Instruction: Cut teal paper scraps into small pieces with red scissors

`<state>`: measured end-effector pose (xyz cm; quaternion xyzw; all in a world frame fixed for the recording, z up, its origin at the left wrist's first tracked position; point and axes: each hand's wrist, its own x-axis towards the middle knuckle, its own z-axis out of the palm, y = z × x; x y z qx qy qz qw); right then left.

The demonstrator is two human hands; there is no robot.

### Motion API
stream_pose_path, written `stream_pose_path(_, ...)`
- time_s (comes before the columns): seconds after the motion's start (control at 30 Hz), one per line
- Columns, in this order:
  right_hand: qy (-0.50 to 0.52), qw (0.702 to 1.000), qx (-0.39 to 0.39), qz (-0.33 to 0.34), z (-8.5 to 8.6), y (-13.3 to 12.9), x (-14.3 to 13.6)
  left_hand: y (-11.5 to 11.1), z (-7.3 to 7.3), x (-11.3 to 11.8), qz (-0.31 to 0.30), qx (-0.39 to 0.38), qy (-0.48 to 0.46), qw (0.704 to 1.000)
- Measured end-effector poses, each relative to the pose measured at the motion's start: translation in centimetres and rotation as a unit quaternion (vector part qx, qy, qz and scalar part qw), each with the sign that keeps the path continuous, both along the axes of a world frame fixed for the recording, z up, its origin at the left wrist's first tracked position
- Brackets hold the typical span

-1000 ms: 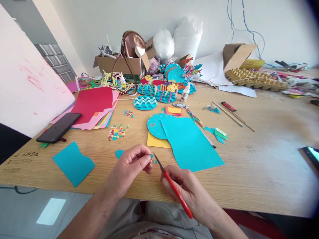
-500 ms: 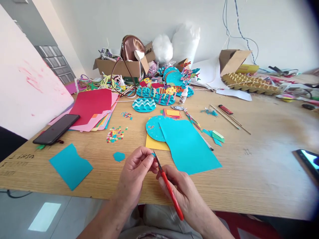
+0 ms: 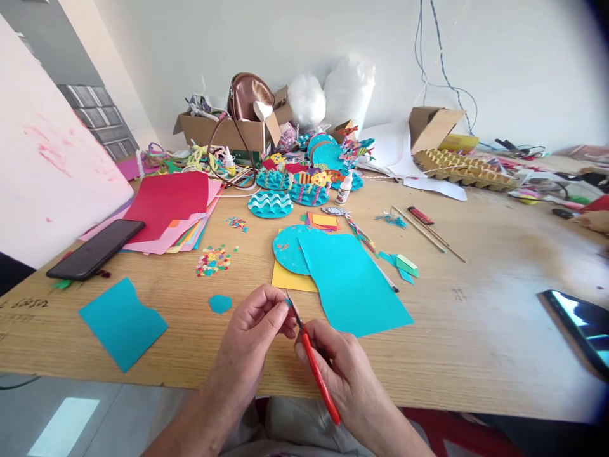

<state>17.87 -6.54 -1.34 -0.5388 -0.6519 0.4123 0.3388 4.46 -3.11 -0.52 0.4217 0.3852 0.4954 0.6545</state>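
Observation:
My left hand [image 3: 259,333] pinches a tiny piece of blue paper [image 3: 288,303] between thumb and fingers. My right hand [image 3: 340,362] is wrapped round red-handled scissors [image 3: 320,377], whose blades point up and away, their tips beside the small piece. A blue paper scrap [image 3: 220,304] lies left of my left hand. Farther left is a larger blue sheet [image 3: 122,324] with one wavy edge. Beyond my hands, a big blue sheet [image 3: 354,285] overlaps a speckled blue disc [image 3: 290,251] and a yellow sheet [image 3: 285,278].
Colored paper dots [image 3: 214,260] lie left of the disc. A phone [image 3: 95,249] rests against stacked colored paper [image 3: 166,203]; another phone [image 3: 583,324] is at right. Farther back stand a glue bottle [image 3: 344,188], blue wavy paper crafts [image 3: 270,204], a cardboard box [image 3: 214,131] and egg trays [image 3: 464,168].
The view has shifted slightly, so the table contents appear a little farther left. My hands keep nearly the same pose, scissors tips still beside the small blue piece.

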Motion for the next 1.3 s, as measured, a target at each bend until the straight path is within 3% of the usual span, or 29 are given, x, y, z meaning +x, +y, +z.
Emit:
stream_pose_path(0.27,-0.016,1.0,-0.005,0.009,0.4,-0.2,0.3,0.1,0.5,-0.4,-0.025,-0.002,0.025,0.999)
stream_pose_path(0.83,-0.083,0.994,-0.016,0.07,1.2,-0.5,1.3,1.5,0.4,-3.2,-0.177,0.031,0.078,0.981)
stream_pose_path(1.3,-0.122,0.986,-0.028,0.106,1.5,-0.6,1.9,2.5,1.3,-4.3,-0.268,0.01,0.157,0.95)
